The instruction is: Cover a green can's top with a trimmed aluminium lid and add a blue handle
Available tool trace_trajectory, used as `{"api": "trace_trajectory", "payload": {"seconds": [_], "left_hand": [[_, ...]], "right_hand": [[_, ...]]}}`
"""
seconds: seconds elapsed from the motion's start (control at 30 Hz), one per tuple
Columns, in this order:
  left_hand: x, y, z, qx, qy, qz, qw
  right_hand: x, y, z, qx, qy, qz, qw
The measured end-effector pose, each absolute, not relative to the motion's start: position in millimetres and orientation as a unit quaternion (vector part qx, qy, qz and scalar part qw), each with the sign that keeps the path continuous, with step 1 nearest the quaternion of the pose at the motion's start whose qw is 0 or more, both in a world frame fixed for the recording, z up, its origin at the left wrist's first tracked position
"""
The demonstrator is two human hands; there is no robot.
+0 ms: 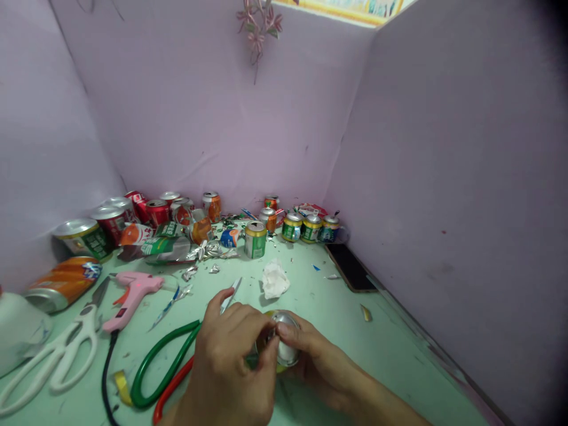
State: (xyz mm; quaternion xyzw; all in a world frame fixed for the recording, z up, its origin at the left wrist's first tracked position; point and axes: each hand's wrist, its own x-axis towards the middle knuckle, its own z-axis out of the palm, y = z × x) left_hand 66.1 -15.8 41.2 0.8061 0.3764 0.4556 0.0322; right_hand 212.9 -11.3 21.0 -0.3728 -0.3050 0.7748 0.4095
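Near the front centre, a small can piece (pixel 287 349) with a silvery end and a yellow rim is held between both hands. My right hand (pixel 322 358) wraps round its right side, thumb on the silvery end. From the left, my left hand (pixel 237 355) pinches at the can's edge with thumb and fingers; what is between those fingertips is too small to make out. Behind my left hand lie scissors with green and red handles (pixel 164 355), their blade pointing away. A crumpled white tissue (pixel 275 279) lies just beyond the can.
A pink glue gun (pixel 135 293), white scissors (pixel 73 349) and an orange can (pixel 66 284) lie at left. Several cans and cut metal scraps line the back, with a green can (pixel 255 239) in front. A phone (pixel 350 266) rests by the right wall.
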Motion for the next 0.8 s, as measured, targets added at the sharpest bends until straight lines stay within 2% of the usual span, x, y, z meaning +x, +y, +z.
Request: {"api": "trace_trajectory", "payload": {"seconds": [0.57, 0.8], "left_hand": [[67.0, -17.4, 46.3, 0.799, 0.36, 0.482, 0.028], [62.6, -14.2, 44.5, 0.823, 0.346, 0.45, 0.021]], "right_hand": [[213.0, -11.9, 21.4, -0.4, -0.315, 0.76, 0.403], [214.3, -12.7, 17.7, -0.39, -0.311, 0.777, 0.383]]}}
